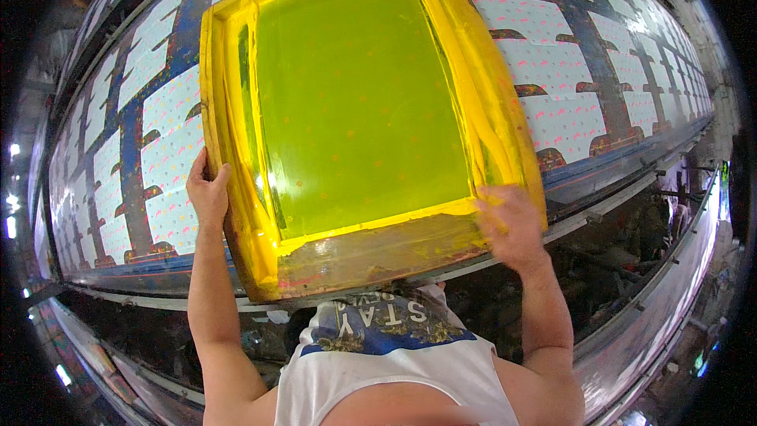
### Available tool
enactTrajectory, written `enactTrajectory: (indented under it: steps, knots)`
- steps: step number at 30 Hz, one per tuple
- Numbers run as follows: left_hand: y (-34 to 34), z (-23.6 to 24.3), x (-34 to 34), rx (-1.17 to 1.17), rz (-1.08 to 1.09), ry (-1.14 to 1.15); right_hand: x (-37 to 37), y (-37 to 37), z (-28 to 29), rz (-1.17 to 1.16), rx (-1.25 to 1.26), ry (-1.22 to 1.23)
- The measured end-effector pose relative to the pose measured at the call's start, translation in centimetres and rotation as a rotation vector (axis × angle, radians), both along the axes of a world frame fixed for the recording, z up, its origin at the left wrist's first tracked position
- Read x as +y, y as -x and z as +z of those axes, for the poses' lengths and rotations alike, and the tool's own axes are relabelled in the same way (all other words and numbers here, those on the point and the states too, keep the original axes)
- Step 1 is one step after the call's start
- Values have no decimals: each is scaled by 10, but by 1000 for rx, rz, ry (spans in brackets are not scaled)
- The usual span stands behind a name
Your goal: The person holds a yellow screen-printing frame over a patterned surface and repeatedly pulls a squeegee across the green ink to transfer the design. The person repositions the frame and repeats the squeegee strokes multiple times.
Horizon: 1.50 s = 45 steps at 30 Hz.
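Observation:
A large screen printing frame (378, 268), coated yellow with a translucent green-yellow mesh (363, 102), lies in front of me over a long printing table. Its near rail is bare, stained wood. My left hand (208, 196) grips the left rail near its lower end, thumb on the inner side and fingers at the outer edge. At the near right corner is my right hand (512, 225), over the yellow-coated rail; motion smears its fingers, so their hold cannot be made out. Under and around the frame are white printed fabric pieces (544, 55) with small pink marks.
The dark, ink-stained printing table (599, 63) runs off to both sides, with more white pieces in rows. A metal rail (599, 213) follows its near edge. Beyond a dark gap, a second long pale surface (631, 347) lies at the lower right.

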State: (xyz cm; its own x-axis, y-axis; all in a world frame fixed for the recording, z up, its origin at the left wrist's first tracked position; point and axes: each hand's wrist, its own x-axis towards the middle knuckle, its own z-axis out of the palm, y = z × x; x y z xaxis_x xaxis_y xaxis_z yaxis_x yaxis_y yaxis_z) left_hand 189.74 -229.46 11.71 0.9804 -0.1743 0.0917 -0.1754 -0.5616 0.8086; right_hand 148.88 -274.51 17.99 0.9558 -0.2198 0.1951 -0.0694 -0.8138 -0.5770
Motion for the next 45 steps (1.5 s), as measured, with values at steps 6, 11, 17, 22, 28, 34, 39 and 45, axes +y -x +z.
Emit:
enactTrajectory:
  steps: [6, 11, 17, 22, 28, 34, 39, 45]
  knots:
    - [1, 3, -4, -30, 18, 40, 85, -29, 31, 519, 68, 77]
    - [4, 3, -1, -71, -82, 115, 114, -39, 41, 409, 90, 225]
    - [-2, -14, 8, -278, 43, -77, 180, -88, 38, 351, 64, 327]
    - [-1, -15, 8, -302, 45, -120, 173, -118, 57, 359, 362, 279]
    - [-1, -11, 10, -284, 44, -162, 196, -94, 60, 293, 397, 321]
    - [0, -7, 9, -325, 62, -293, 206, -88, 26, 250, 61, 424]
    - [1, -4, 10, -389, 85, -295, 174, -152, 6, 224, 34, 519]
    - [2, 2, 12, -390, 77, -343, 106, -284, -14, 178, 66, 513]
